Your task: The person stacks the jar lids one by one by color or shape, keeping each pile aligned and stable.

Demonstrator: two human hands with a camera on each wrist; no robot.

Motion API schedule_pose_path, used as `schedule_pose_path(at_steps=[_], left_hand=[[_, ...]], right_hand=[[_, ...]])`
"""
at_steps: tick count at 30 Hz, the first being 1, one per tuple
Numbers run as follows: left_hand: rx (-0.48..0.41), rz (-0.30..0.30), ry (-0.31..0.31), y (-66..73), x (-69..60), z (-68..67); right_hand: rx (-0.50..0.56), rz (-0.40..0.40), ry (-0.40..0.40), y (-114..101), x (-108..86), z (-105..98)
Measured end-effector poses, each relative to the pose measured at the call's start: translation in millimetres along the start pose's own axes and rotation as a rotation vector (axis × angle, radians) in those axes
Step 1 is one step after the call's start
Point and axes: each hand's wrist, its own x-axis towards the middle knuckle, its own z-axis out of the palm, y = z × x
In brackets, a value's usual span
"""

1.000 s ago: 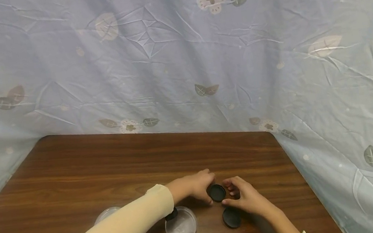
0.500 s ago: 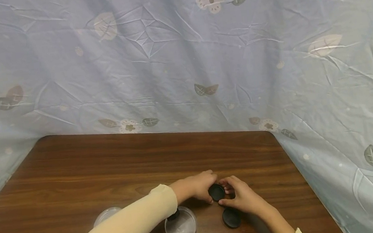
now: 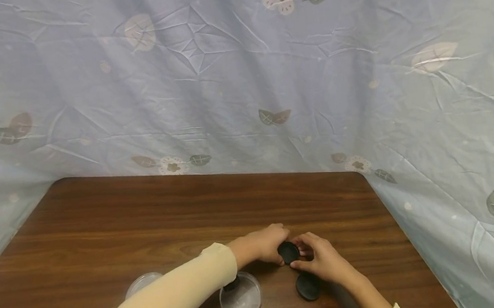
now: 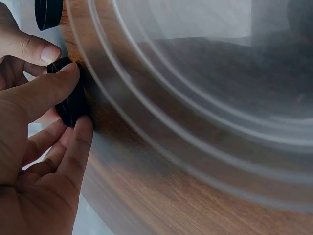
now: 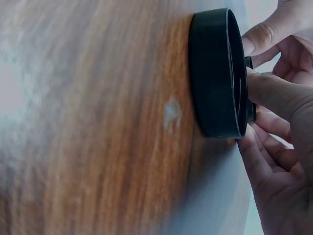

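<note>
In the head view, a small round black cap (image 3: 288, 253) is between my two hands above the wooden table. My left hand (image 3: 263, 243) grips it from the left; in the left wrist view its thumb and fingertips wrap the edge of the tilted black cap (image 4: 73, 100). From the other side, my right hand (image 3: 323, 259) pinches the rim with thumb and fingers. Another round black cap (image 3: 308, 286) lies on the table just below my right hand. That black cap (image 5: 210, 73) stands large in front of the fingers in the right wrist view.
A clear round dish (image 3: 241, 305) lies under my left wrist. Farther left, a second clear dish (image 3: 143, 281) is partly hidden behind the left sleeve. A patterned curtain (image 3: 231, 85) hangs along the back and sides of the wooden table (image 3: 167, 207).
My right hand has moved a little left and its fingers have come onto the cap. The cap has tilted slightly between the hands. The other cap and the dishes have stayed put.
</note>
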Motion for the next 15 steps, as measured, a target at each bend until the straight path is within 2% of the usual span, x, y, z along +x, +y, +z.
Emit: schedule_pose_path(at_steps=[9, 15], left_hand=[[-0.005, 0.000, 0.006, -0.6, -3.0, -2.2], [-0.017, -0.005, 0.003, 3.0, -4.1, -2.9]], right_hand=[[0.013, 0.003, 0.000, 0.3, 0.9, 1.1], [0.021, -0.011, 0.013, -2.0, -5.3, 1.2]])
